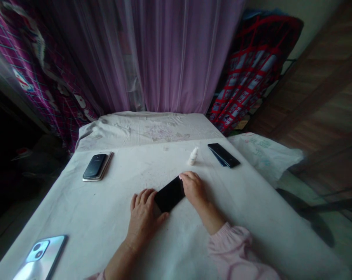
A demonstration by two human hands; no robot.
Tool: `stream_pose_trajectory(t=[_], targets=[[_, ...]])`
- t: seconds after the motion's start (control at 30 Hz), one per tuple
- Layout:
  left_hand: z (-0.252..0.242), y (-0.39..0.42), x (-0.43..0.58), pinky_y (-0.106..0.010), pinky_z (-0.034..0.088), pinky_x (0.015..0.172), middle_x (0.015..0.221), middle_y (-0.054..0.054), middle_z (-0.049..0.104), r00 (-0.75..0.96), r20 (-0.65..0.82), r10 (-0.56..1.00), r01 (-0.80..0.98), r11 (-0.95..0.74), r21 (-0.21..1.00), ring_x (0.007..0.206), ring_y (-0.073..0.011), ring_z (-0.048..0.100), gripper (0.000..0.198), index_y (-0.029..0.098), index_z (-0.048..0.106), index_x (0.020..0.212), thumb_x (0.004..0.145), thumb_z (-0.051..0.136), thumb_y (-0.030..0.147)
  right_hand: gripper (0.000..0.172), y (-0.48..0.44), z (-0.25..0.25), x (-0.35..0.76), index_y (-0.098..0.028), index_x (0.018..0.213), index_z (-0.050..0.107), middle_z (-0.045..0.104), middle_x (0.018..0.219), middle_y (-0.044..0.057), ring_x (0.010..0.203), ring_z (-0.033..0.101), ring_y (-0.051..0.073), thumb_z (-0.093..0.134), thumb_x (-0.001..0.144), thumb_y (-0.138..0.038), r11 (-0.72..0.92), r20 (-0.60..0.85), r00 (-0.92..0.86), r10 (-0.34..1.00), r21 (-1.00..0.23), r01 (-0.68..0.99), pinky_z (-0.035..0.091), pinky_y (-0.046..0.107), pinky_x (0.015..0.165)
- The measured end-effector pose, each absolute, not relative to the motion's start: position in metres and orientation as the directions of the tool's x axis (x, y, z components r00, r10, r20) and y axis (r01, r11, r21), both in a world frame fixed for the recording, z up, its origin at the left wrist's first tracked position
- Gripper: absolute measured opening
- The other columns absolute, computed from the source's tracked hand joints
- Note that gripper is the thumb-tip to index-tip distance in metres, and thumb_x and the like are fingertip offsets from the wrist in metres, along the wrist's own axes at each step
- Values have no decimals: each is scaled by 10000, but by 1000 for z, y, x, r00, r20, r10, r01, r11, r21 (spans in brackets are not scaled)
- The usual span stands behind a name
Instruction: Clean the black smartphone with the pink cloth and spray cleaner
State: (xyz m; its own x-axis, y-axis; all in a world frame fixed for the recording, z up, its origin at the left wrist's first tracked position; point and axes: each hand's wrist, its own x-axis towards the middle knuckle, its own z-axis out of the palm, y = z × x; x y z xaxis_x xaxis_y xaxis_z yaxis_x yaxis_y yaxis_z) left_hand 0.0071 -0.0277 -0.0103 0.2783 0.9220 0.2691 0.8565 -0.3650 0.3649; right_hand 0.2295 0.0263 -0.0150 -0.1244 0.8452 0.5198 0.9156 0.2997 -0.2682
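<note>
A black smartphone (169, 194) lies slantwise near the middle of the table, its dark screen facing up. My left hand (143, 212) grips its left end, thumb along the near edge and fingers at the far side. At the opposite end, my right hand (193, 187) has its fingers closed around the upper right corner, with part of that end hidden beneath them. Just beyond my right hand stands a small white bottle (193, 156) with a narrow tip.
Two stacked dark phones (224, 155) lie at the right edge. Two more stacked phones (95, 166) sit at left, and a silvery phone (43, 256) lies at the near left corner. A white cloth (129, 163) covers the table. Purple curtains (176, 58) hang behind; a plastic bag (263, 155) is at right.
</note>
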Motion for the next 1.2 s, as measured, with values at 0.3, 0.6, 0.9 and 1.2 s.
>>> stream_pose_trajectory(t=[0.3,0.6,0.9,1.2], targets=[[-15,-26,4,-567,286,1082,1269,-120,621,295,312,903,843,-400,361,1218,-337,523,562,218,566,1249,734,717,384,207,-6,-10,171,-217,1002,689,690,962,52,874,582,202,530,916,-115,489,473,-318,822,-298,820,503,328,801],[-20,-23,4,-575,276,1096,1274,-123,625,272,302,914,856,-373,358,1223,-344,529,577,208,569,1254,717,720,358,360,33,-22,225,-214,925,718,671,868,78,797,572,208,379,937,-92,293,595,-68,801,-290,911,503,337,719],[-26,-21,4,-548,323,1074,1262,-136,627,259,382,887,850,-398,346,1208,-322,547,509,204,554,1225,748,690,318,188,1,-10,147,-225,914,717,709,938,27,884,590,189,576,882,-105,448,438,-283,853,-338,828,488,295,818],[-32,-15,1,-566,360,1039,1235,-159,633,257,413,874,844,-411,345,1192,-348,560,520,192,572,1134,720,734,462,198,-20,5,174,-245,860,744,706,899,-2,858,574,151,584,899,-135,613,360,-500,788,-384,690,468,247,779]])
